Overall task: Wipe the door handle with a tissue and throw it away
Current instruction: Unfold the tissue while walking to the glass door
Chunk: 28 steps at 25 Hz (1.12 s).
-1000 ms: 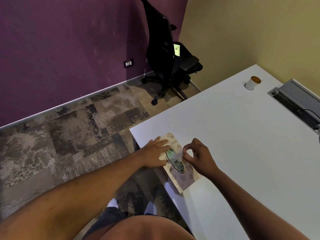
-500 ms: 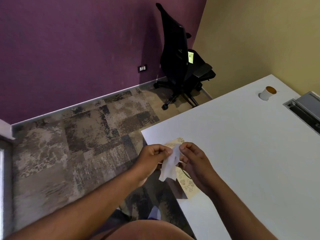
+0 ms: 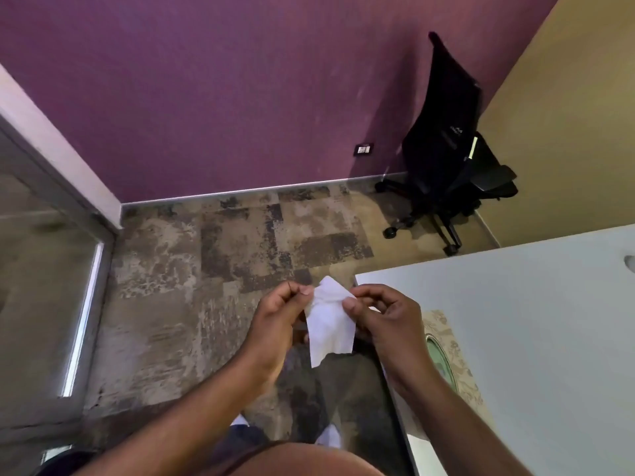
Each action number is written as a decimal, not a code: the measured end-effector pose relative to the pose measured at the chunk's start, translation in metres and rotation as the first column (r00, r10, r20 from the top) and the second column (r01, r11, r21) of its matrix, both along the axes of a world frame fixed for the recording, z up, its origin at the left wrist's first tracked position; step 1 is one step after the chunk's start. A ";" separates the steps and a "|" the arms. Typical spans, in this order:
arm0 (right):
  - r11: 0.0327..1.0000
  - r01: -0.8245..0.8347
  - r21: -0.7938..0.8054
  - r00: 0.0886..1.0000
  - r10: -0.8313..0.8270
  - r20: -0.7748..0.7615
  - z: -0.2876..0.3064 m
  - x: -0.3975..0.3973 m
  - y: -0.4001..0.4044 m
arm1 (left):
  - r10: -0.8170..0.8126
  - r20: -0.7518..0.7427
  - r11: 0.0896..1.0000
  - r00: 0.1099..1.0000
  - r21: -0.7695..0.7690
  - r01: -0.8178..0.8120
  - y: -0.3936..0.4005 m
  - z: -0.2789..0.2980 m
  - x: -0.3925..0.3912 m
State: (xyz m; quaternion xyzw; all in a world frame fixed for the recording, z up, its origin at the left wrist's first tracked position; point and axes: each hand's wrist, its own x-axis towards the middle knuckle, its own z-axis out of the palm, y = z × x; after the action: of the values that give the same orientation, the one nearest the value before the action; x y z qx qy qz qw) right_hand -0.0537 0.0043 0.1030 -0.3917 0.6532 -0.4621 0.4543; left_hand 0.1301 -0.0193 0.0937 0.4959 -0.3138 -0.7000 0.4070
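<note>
A white tissue [image 3: 330,321] hangs between both hands over the carpet, just left of the table corner. My left hand [image 3: 275,324] pinches its upper left edge and my right hand [image 3: 385,321] pinches its upper right edge. The patterned tissue box [image 3: 453,365] lies on the white table [image 3: 532,321] behind my right wrist, partly hidden by it. A glass door [image 3: 41,269] with a metal frame stands at the far left. No door handle shows.
A black office chair [image 3: 450,149] stands in the corner where the purple and yellow walls meet. Patterned carpet [image 3: 206,269] covers the floor between the table and the door. My feet show below the hands.
The tissue has come out of the box and both hands now hold it, lifted off the table. My view has swung left, bringing the glass door into sight.
</note>
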 end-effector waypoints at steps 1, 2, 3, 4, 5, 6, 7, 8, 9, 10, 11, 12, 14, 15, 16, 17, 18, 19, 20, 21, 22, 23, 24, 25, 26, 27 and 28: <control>0.999 -0.035 -0.008 0.999 0.035 -0.001 0.007 0.012 -0.007 | 0.025 -0.101 0.996 0.995 0.092 -0.016 -0.003 0.004 0.013; 0.997 -0.075 -0.024 0.997 0.075 0.001 0.013 0.027 -0.015 | 0.036 -0.195 0.984 0.980 0.176 -0.001 -0.006 0.006 0.028; 0.993 -0.117 -0.035 0.993 0.117 0.015 0.020 0.045 -0.024 | 0.028 -0.260 0.974 0.965 0.225 0.033 -0.008 0.008 0.045; 0.986 -0.157 -0.046 0.986 0.160 0.049 0.025 0.063 -0.032 | 0.010 -0.305 0.973 0.952 0.223 0.062 -0.010 0.008 0.062; 0.980 -0.193 -0.056 0.977 0.197 0.085 0.029 0.078 -0.039 | -0.012 -0.336 0.975 0.942 0.203 0.085 -0.012 0.011 0.076; 0.972 -0.225 -0.066 0.967 0.231 0.111 0.034 0.092 -0.046 | -0.030 -0.361 0.980 0.932 0.175 0.099 -0.015 0.012 0.089; 0.964 -0.254 -0.073 0.956 0.262 0.129 0.037 0.108 -0.052 | -0.026 -0.379 0.983 0.925 0.156 0.092 -0.018 0.014 0.103; 0.958 -0.277 -0.078 0.946 0.286 0.150 0.039 0.126 -0.059 | 0.001 -0.385 0.989 0.923 0.138 0.057 -0.022 0.013 0.121; 0.953 -0.291 -0.084 0.937 0.301 0.175 0.042 0.140 -0.065 | 0.036 -0.375 0.991 0.926 0.131 0.015 -0.024 0.016 0.135; 0.948 -0.305 -0.094 0.928 0.318 0.193 0.044 0.157 -0.072 | 0.073 -0.354 0.993 0.932 0.117 -0.034 -0.028 0.015 0.154; 0.943 -0.314 -0.108 0.923 0.330 0.199 0.046 0.170 -0.077 | 0.105 -0.323 0.992 0.941 0.106 -0.074 -0.031 0.019 0.169; 0.938 -0.323 -0.123 0.920 0.342 0.192 0.048 0.182 -0.083 | 0.129 -0.291 0.991 0.948 0.069 -0.114 -0.033 0.021 0.186; 0.920 -0.363 -0.150 0.905 0.386 0.178 0.053 0.209 -0.095 | 0.186 -0.259 0.980 0.948 -0.024 -0.199 -0.036 0.024 0.220; 0.906 -0.394 -0.157 0.890 0.418 0.181 0.054 0.223 -0.101 | 0.225 -0.271 0.967 0.936 -0.059 -0.250 -0.037 0.027 0.238; 0.891 -0.425 -0.163 0.873 0.450 0.185 0.057 0.235 -0.105 | 0.250 -0.288 0.954 0.924 -0.092 -0.286 -0.038 0.028 0.252; 0.874 -0.455 -0.171 0.857 0.482 0.185 0.059 0.246 -0.110 | 0.270 -0.299 0.943 0.915 -0.108 -0.314 -0.039 0.032 0.264; 0.858 -0.482 -0.177 0.840 0.510 0.183 0.062 0.259 -0.115 | 0.284 -0.301 0.934 0.910 -0.125 -0.333 -0.040 0.035 0.276; 0.846 -0.501 -0.182 0.829 0.530 0.179 0.065 0.269 -0.119 | 0.292 -0.300 0.931 0.908 -0.128 -0.342 -0.040 0.041 0.286; 0.836 -0.515 -0.187 0.818 0.545 0.184 0.066 0.279 -0.124 | 0.284 -0.302 0.935 0.910 -0.126 -0.333 -0.041 0.043 0.295; 0.830 -0.523 -0.194 0.808 0.555 0.195 0.066 0.287 -0.129 | 0.250 -0.312 0.948 0.917 -0.113 -0.297 -0.042 0.047 0.303; 0.822 -0.535 -0.198 0.796 0.568 0.209 0.066 0.296 -0.136 | 0.211 -0.312 0.962 0.927 -0.100 -0.252 -0.042 0.048 0.312; 0.809 -0.553 -0.200 0.781 0.587 0.214 0.066 0.305 -0.145 | 0.190 -0.309 0.970 0.932 -0.089 -0.227 -0.042 0.049 0.322; 0.794 -0.572 -0.205 0.767 0.606 0.210 0.065 0.313 -0.153 | 0.191 -0.300 0.971 0.934 -0.083 -0.225 -0.042 0.049 0.330; 0.776 -0.593 -0.214 0.750 0.629 0.203 0.063 0.320 -0.163 | 0.224 -0.288 0.963 0.931 -0.083 -0.257 -0.043 0.050 0.338; 0.758 -0.613 -0.224 0.733 0.651 0.196 0.062 0.327 -0.172 | 0.284 -0.255 0.944 0.924 -0.093 -0.316 -0.045 0.051 0.345; 0.736 -0.638 -0.225 0.714 0.675 0.184 0.059 0.337 -0.182 | 0.377 -0.202 0.908 0.904 -0.112 -0.404 -0.049 0.052 0.352; 0.714 -0.664 -0.222 0.695 0.699 0.171 0.056 0.345 -0.192 | 0.472 -0.143 0.859 0.870 -0.149 -0.491 -0.052 0.054 0.359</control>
State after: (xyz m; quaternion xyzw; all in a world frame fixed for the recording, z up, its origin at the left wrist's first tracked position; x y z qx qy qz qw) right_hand 0.2909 -0.1880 0.1595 -0.5780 0.3656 -0.3500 0.6401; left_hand 0.4889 -0.0715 0.1475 0.4836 -0.2207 -0.5689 0.6276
